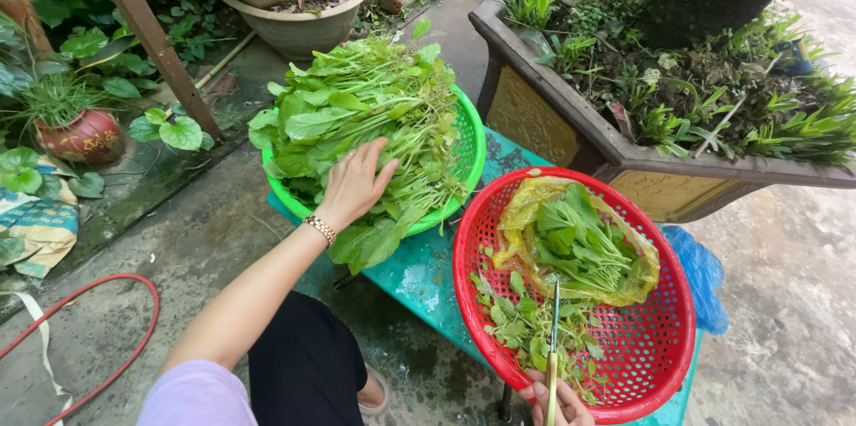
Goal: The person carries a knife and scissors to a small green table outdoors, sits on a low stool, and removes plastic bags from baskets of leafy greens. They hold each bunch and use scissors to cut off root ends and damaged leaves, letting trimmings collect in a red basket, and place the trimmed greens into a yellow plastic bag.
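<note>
Head: L hand atop greens

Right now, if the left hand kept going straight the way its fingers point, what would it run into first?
The left hand already rests on the pile of leafy greens in the green basket. Going straight on, up and to the right, it would likely just push deeper into those greens.

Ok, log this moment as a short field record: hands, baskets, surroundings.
left hand: left hand open, resting on leafy greens
right hand: right hand grips a thin knife, blade over the red basket
green basket: green basket heaped with the greens
red basket: red basket holds loose leaves and a yellow bag of greens
support: teal bench
nearby: planter box, red hose
</note>
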